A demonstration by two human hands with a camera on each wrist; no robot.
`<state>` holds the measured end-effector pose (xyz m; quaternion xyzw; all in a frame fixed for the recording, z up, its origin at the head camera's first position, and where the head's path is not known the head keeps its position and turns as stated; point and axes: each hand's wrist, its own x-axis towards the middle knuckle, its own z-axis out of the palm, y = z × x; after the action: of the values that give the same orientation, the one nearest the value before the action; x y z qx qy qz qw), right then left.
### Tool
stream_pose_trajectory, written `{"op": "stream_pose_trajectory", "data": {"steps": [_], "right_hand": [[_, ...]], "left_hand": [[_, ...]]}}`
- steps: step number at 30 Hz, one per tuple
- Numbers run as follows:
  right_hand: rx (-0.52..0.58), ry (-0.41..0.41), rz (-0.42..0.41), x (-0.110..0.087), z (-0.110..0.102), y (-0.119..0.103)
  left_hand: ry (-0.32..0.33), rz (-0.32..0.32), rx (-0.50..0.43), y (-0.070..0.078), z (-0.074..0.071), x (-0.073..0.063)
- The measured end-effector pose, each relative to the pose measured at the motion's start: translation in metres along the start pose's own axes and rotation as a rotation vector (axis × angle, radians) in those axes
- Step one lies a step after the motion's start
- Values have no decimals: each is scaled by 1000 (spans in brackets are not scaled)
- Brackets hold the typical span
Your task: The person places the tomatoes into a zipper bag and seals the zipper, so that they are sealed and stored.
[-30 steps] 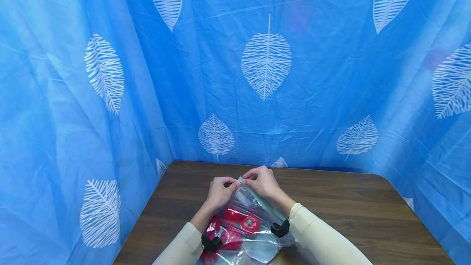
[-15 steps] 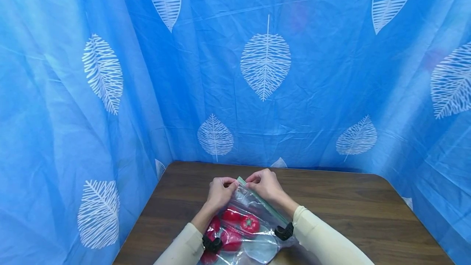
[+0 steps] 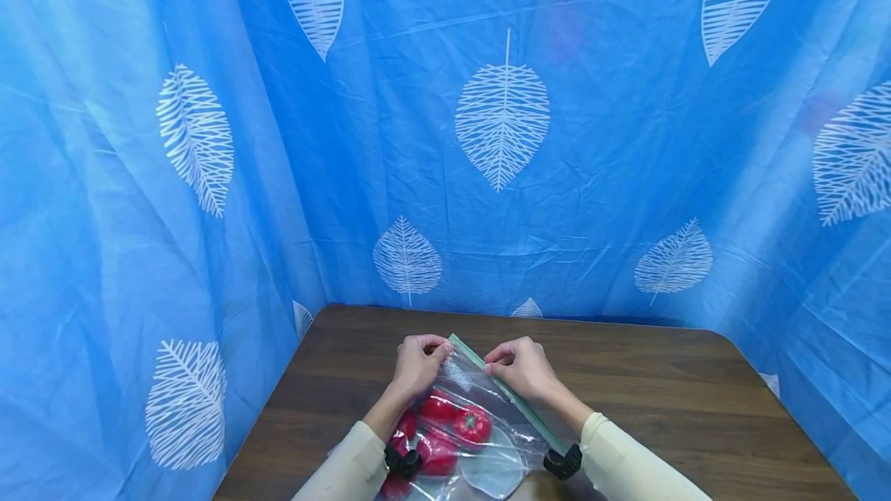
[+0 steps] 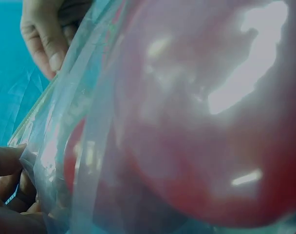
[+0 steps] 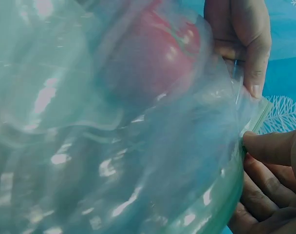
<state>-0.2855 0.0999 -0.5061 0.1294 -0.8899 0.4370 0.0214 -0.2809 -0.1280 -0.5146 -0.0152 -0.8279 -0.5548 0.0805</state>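
Observation:
A clear zip bag (image 3: 480,389) with a green zip strip (image 3: 525,408) lies tilted near the table's front, with several red tomatoes (image 3: 473,425) inside. My left hand (image 3: 415,362) pinches the bag's far corner at the upper end of the strip. Partway down that strip, my right hand (image 3: 522,366) pinches the edge between thumb and forefinger. In the left wrist view a tomato (image 4: 211,117) fills much of the picture behind the film. The right wrist view shows the right thumb (image 5: 269,146) pressed on the green edge, with the left hand (image 5: 243,39) beyond.
The brown wooden table (image 3: 668,385) extends behind and to the right of the bag. Blue curtains (image 3: 592,138) with white leaf prints stand round its back and sides. A pale round patch (image 3: 494,470) shows at the bag's lower part.
My right hand has slid right and toward me along the green strip, away from the corner, uncovering more of it. My left hand has stayed at the corner.

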Motion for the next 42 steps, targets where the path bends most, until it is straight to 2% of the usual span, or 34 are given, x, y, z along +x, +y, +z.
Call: {"op": "stream_pose_trajectory", "data": {"steps": [14,22,29,36,42], "right_hand": [[-22,-4,-25,-36,-18,19],[-17,-12,23,-60,-29,28],[-12,-26,31,-79,-39,37],[-17,-27,16,-91,-51,47],[-35,-36,61,-98,-61,53]], "left_hand": [[22,-8,-12,2,1,-3],[36,-18,-9,3,0,-3],[49,-27,-2,5,0,-3],[41,-16,-23,8,1,-4],[56,-16,-41,10,0,-2]]}}
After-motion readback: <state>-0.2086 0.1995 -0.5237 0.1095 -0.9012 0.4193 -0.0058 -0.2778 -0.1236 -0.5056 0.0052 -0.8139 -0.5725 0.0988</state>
